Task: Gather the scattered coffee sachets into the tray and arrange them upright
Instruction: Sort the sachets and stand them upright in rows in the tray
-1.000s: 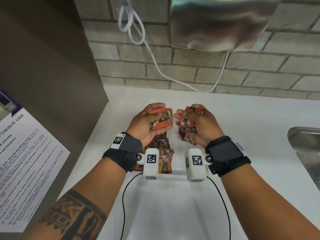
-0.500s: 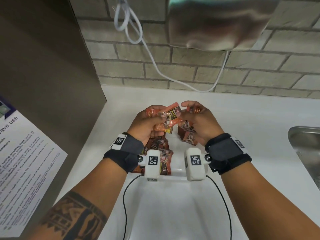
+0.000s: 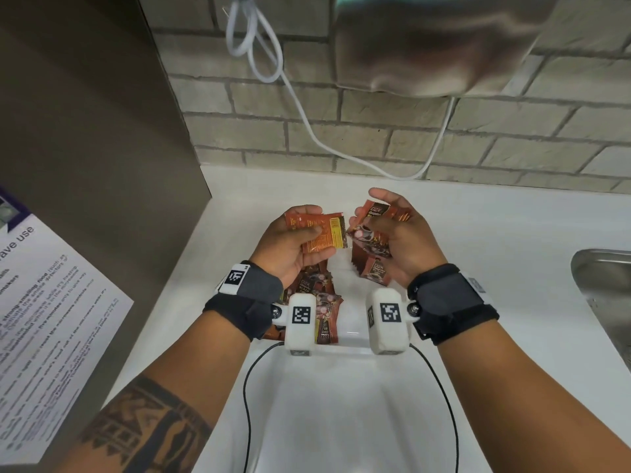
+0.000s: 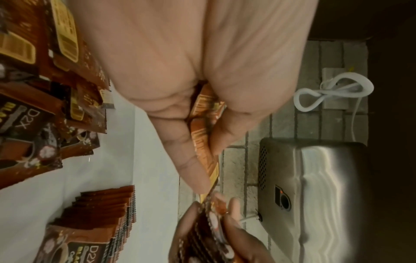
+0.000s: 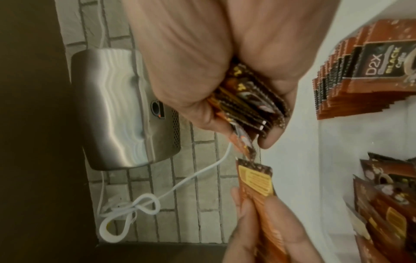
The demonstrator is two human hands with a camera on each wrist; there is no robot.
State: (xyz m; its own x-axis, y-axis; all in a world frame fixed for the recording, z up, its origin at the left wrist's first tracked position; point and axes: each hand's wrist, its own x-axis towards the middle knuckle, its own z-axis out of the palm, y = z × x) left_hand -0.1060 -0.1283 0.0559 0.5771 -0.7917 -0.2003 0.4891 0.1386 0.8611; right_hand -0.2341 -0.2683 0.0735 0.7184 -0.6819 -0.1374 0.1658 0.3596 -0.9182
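Glossy foil-like coffee sachets (image 3: pixel 321 233); brushed, shiny metal hand dryer (image 3: pixel 433 42) far on a rough matt brick wall (image 3: pixel 375 131); smooth white counter (image 3: pixel 495 233); steel sink (image 3: pixel 604 285) right; printed paper notice (image 3: pixel 44 319) left.

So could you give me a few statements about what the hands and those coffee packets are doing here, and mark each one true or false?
1. The left hand holds sachets with the back label facing up. True.
2. The right hand is empty. False: it grips a bundle of sachets.
3. A neat row of sachets stands on the white surface under the right hand. True.
4. A loose pile of sachets lies under the left wrist. True.
5. The sink is full of sachets. False: none show in it.
6. The wall behind is smooth and painted blue. False: it is pale brick.
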